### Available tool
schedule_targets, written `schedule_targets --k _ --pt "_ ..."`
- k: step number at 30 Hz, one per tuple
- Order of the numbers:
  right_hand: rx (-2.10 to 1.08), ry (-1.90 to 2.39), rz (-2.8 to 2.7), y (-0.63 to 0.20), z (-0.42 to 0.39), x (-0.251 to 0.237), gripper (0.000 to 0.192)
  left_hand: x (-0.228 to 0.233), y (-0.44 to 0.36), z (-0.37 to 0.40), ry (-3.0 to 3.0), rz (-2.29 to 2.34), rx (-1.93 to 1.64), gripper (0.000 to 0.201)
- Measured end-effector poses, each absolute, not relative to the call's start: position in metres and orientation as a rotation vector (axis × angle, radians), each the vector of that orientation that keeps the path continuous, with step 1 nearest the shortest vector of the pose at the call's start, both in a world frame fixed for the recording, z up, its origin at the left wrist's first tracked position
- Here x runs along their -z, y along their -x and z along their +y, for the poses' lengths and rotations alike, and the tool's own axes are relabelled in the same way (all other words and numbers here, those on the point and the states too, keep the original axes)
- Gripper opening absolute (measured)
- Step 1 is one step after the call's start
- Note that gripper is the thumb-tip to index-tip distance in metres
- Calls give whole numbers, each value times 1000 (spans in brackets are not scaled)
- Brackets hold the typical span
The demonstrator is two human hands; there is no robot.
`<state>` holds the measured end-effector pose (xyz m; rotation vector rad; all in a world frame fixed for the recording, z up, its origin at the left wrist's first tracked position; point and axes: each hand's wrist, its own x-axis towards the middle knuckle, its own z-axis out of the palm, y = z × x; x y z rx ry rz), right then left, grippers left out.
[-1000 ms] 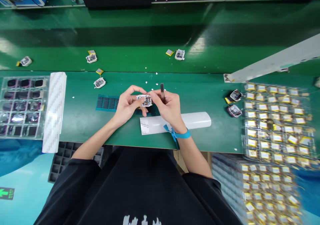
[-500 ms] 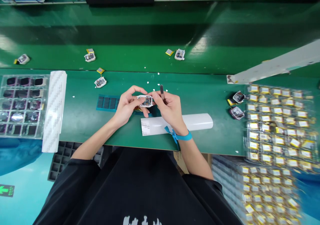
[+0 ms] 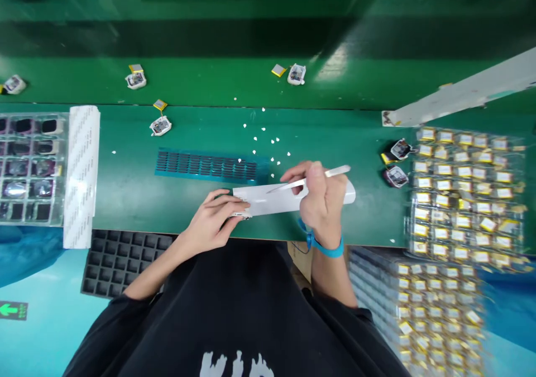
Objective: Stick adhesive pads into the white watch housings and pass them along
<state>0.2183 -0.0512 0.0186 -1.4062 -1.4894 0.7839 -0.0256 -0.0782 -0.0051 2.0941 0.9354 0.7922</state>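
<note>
both hands have dropped from mid-air to the green surface [image 3: 138, 198]: left hand [image 3: 215, 216] fingers pin the small module [image 3: 242, 215] (mostly hidden), right hand [image 3: 320, 198] fingers grip tweezers [image 3: 307, 180] over the white strip [image 3: 272, 199]

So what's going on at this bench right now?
A person sits at a green workbench. Their right hand holds tweezers, tips pointing at a white sheet. Their left hand presses a small white casing down at the sheet's near-left corner. A blue strip sheet lies behind, trays of yellow-taped cells to the right.
</note>
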Motion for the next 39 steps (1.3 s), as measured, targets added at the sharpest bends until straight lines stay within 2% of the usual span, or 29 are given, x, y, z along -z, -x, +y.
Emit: schedule_targets --k 4,6,13,31,39 --pt "-1205 1441 -1457 -216 -71 6 68 26 40 -93 -2133 944 -727 23" --pt "-1308 1417 -1374 -212 -76 18 69 29 48 -88 -2119 905 -682 26" --pt "-1323 1426 -1289 -202 -79 28 60 21 55 -71 -2075 842 -609 27" --pt "-1438 1425 -1242 -197 -76 25 60 27 54 -75 -2120 1028 -649 27" --pt "-1409 1368 -1319 -203 -77 28 41 28 50 -75 -2230 1071 -635 26"
